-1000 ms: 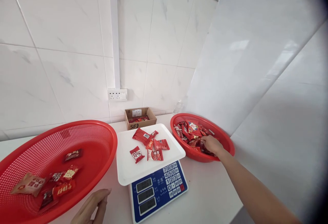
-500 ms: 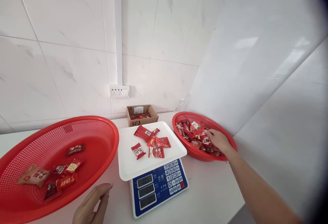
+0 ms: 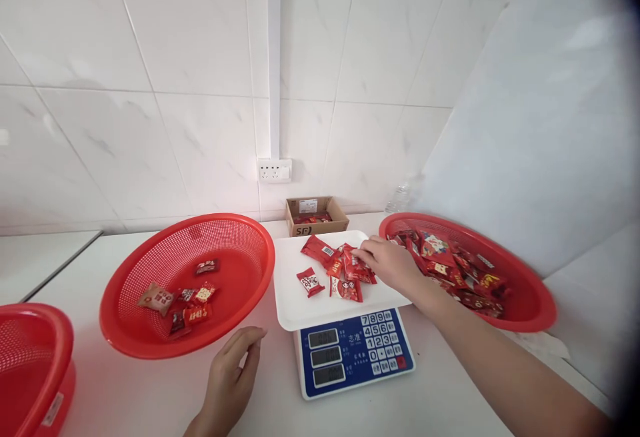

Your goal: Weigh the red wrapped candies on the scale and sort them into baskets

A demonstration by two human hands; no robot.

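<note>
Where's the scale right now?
Head view, low, just right of centre: the scale stands in front of the box, between the left hand and the fullest basket.

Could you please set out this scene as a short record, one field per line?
Right hand: over the white tray, fingertips at a red packet; grip unclear
Left hand: loosely curled left of the scale, nothing visible in it
Scale: blue front panel, tray on top with several wrapped packets
Right basket: red, many packets
Middle-left basket: red, a few packets
Cardboard box: behind the tray
</note>
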